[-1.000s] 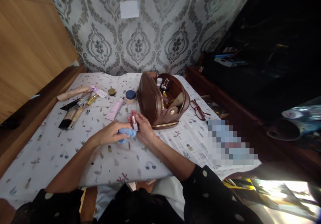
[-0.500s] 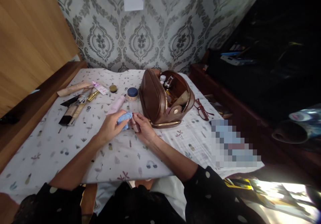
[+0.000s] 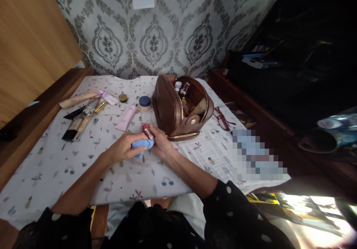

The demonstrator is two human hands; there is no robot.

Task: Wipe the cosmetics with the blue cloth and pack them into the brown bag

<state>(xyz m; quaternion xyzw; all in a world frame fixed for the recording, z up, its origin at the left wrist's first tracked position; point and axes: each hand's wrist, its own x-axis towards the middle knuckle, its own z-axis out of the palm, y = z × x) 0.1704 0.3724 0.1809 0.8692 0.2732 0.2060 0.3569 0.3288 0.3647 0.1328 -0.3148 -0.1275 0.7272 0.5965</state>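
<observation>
My left hand (image 3: 119,148) is closed on a folded blue cloth (image 3: 142,144), pressing it near the lower end of a small reddish-pink cosmetic tube (image 3: 147,131). That tube, about the size of a lipstick, is held in my right hand (image 3: 163,145), tilted, with its dark red end pointing away from me. The fingers partly cover it. Just beyond the hands lies a pale pink squeeze tube (image 3: 127,118). A jar with a dark blue lid (image 3: 144,103) stands behind it. To the right sits a brown cosmetic bag (image 3: 170,107), unzipped, with small bottles inside.
Several cosmetics lie at the left, among them a foundation bottle (image 3: 73,127), a gold tube (image 3: 100,107) and a pink-and-white tube (image 3: 108,97). A small round gold-lidded pot (image 3: 123,98) stands nearby. Red-framed glasses (image 3: 222,120) rest right of the bag, on the patterned cloth (image 3: 178,167).
The blue cloth has moved from the tube's upper end down to its lower end. The tube has turned in my right hand, so its red end now points up and away.
</observation>
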